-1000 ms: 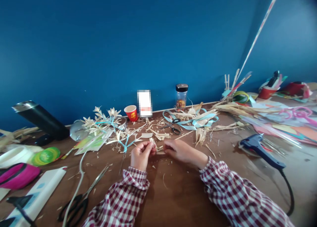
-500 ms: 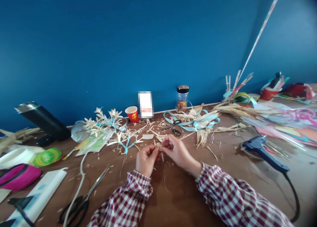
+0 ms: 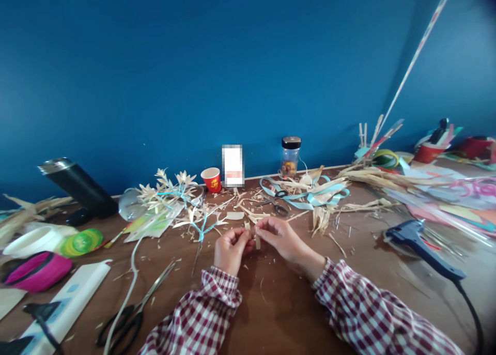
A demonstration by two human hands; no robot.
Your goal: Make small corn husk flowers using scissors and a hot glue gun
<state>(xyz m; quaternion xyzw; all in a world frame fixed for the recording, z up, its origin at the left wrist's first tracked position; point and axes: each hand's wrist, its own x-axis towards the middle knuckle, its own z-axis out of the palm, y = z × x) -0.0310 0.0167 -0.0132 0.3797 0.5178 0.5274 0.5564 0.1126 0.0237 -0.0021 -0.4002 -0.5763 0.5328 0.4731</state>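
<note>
- Head view: left hand (image 3: 231, 249) curled nearly closed, thumb and forefinger pinching a small pale strip (image 3: 258, 242) just above the counter (image 3: 267, 319), at centre.
- Close beside, right hand (image 3: 282, 240) with thumb and forefinger pressed together on the same pale material, other fingers loosely bent; cannot tell whether in one piece or two.
- Behind both wrists, red-and-white checked sleeves (image 3: 201, 313).
- Just beyond the fingertips, a flat pale piece (image 3: 234, 216) among scattered scraps, with small scissors (image 3: 280, 210) near a tangle of light-blue ribbon (image 3: 300, 205).
- To the left, pale flowers on blue stems (image 3: 185, 184); nearer the front, large black-handled scissors (image 3: 132, 326).
- To the right, well apart from the hands, a blue glue gun (image 3: 426, 247).
- Along the blue wall (image 3: 248, 60), a red paper cup (image 3: 212, 181) and a black-lidded jar (image 3: 290, 159), both upright.
</note>
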